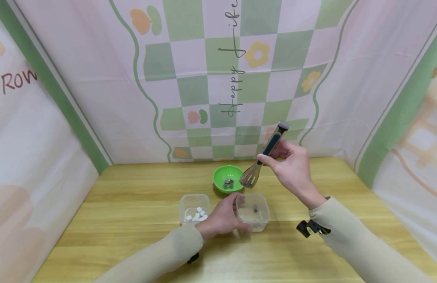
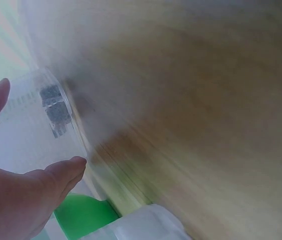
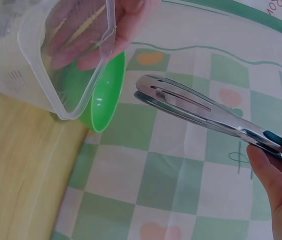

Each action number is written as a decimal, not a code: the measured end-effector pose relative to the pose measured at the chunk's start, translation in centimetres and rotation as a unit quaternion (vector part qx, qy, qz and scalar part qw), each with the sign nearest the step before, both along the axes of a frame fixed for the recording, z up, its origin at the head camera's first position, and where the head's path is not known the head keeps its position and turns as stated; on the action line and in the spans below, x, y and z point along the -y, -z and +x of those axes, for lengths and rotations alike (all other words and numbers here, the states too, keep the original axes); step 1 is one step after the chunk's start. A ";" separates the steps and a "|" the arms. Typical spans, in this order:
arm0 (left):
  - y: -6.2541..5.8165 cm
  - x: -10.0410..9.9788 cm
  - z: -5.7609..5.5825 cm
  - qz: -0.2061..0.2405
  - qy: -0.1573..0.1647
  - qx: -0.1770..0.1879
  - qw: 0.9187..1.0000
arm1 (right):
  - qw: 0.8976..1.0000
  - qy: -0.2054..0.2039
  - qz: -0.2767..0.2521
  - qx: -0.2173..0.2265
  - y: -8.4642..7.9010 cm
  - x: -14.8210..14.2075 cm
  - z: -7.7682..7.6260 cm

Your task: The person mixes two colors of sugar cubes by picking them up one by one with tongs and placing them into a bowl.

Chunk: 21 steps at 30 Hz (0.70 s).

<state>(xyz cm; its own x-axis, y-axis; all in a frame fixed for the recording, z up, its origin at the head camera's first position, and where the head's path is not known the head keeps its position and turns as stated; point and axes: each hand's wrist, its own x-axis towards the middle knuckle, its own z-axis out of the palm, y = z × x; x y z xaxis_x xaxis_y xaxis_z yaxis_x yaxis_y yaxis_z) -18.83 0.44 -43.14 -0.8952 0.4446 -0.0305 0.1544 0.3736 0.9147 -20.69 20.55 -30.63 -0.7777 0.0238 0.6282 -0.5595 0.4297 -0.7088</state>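
My left hand (image 1: 223,214) holds a clear plastic container (image 1: 266,214) by its left side, thumb near the front and fingers at the back. Small dark grey pieces (image 2: 56,112) lie inside it, seen through the wall in the left wrist view. Raised above the table, my right hand (image 1: 294,169) grips metal tongs (image 1: 271,144) with dark handle inlays. Their slotted tips (image 3: 156,89) point down and left, close together, with nothing visible between them. In the head view the tips overlap the right rim of a green bowl (image 1: 219,175), which holds several dark grey pieces (image 1: 228,184).
A second clear container (image 1: 193,199) with several small white pieces (image 1: 199,214) stands left of my left hand. The wooden table (image 1: 133,204) ends at a checkered fabric backdrop (image 1: 222,86). Fabric walls stand on both sides.
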 end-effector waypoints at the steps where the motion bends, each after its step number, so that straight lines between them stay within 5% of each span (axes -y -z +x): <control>1: 0.0 0.0 0.0 0.001 0.000 0.001 1.000 | 1.000 0.001 -0.001 0.002 0.0 0.1 -0.2; 21: 0.3 0.1 -0.2 0.000 0.005 -0.006 1.000 | 0.999 0.006 -0.007 0.043 2.5 2.5 -4.7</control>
<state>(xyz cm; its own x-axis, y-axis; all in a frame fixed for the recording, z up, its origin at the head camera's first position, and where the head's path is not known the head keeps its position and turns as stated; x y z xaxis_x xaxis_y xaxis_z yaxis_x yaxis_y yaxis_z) -19.06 0.33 -43.45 -0.8915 0.4527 -0.0189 0.1693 0.3716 0.9128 -25.34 18.09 -33.08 -0.8281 0.0406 0.5591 -0.4918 0.4259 -0.7594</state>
